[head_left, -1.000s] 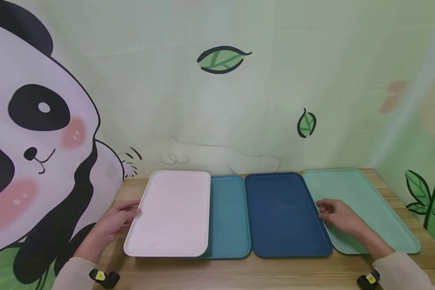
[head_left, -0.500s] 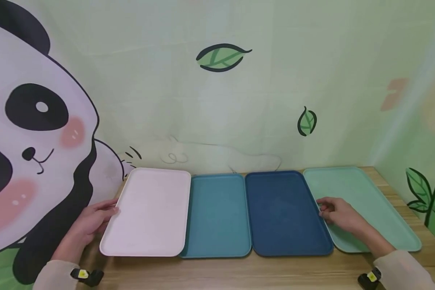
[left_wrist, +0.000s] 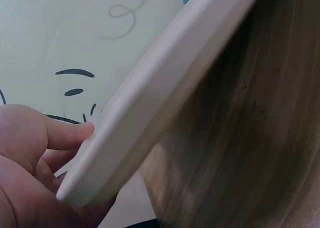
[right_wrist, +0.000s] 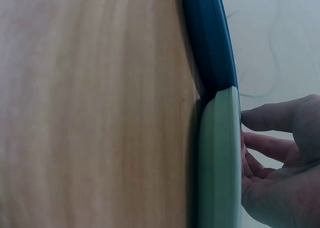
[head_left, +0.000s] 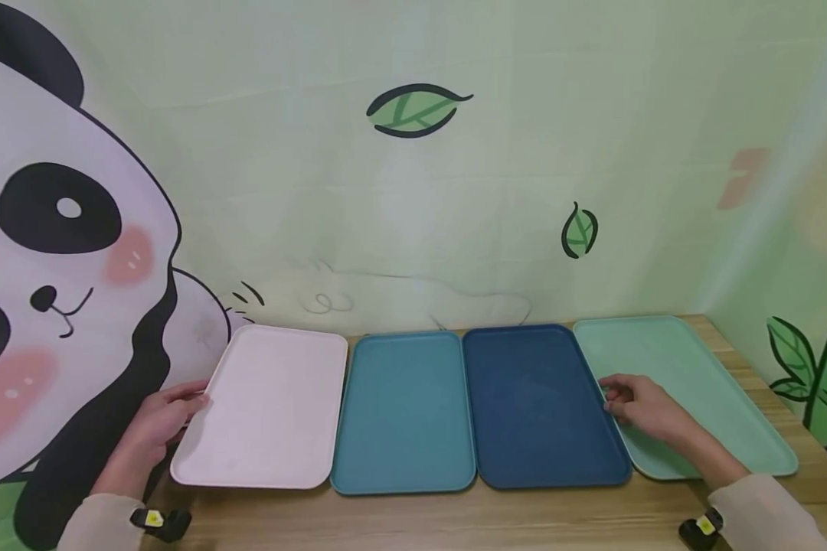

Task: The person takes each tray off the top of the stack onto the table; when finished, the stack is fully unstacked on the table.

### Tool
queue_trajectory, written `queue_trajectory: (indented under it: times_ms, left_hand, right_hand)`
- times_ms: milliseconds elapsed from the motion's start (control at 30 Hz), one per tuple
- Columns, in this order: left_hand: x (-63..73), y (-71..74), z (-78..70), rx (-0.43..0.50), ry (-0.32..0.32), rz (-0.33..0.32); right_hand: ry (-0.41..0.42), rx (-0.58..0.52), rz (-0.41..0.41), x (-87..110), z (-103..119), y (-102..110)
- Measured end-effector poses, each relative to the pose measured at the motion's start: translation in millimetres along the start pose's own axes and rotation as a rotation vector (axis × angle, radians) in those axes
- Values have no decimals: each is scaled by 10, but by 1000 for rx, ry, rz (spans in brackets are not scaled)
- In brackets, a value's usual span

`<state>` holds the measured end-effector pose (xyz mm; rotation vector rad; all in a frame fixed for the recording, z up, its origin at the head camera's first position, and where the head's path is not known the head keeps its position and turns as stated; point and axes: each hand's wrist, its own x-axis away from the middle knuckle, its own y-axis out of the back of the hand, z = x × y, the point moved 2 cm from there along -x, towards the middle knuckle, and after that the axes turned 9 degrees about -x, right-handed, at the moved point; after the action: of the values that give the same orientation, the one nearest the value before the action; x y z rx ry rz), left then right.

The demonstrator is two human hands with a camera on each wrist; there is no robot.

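My left hand (head_left: 161, 421) grips the left edge of a pale pink tray (head_left: 265, 409), thumb on the rim and fingers partly hidden under it. In the left wrist view, that tray's side wall (left_wrist: 150, 87) stands tilted over the wooden table. Its right edge lies right beside a teal tray (head_left: 405, 413). A navy tray (head_left: 546, 405) comes after that, then a mint green tray (head_left: 689, 398) at the far right. My right hand (head_left: 644, 409) rests at the seam of the navy and mint trays, fingers loosely bent, fingertips touching the rim there.
The trays stand side by side across a wooden table (head_left: 455, 520). Behind it hangs a green backdrop (head_left: 317, 191) printed with a panda (head_left: 62, 268) and leaves. Each wrist wears a small black camera (head_left: 172, 524).
The left hand has carried the pale pink tray leftward from over the teal tray, which is now fully uncovered. The right hand and the other trays keep their places.
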<state>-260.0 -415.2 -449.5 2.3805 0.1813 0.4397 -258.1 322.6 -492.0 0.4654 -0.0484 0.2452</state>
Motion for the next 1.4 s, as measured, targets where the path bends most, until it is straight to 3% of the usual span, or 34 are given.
queue_trajectory:
  times_ms: [233,533,767,1000,1167,1267,1400]
  left_hand:
    - [-77,-91,76,-24,1,-25]
    - [-91,-256,217,-45,5,-102]
    - [-27,-327,225,-267,-17,-122]
    - [43,-416,38,-498,-85,-64]
    - [161,-525,-243,-637,-134,-11]
    - [260,-599,-489,-677,-232,-13]
    - [441,-688,-873,-663,-439,-76]
  right_hand:
    - [7,-11,0,20,19,-2]
    - [1,-11,3,23,29,-25]
    - [9,-16,11,13,-5,-48]
    - [-2,-2,18,-26,35,14]
    - [-60,-133,108,62,59,199]
    - [-79,-170,163,140,110,385]
    - [-43,-54,143,158,279,617]
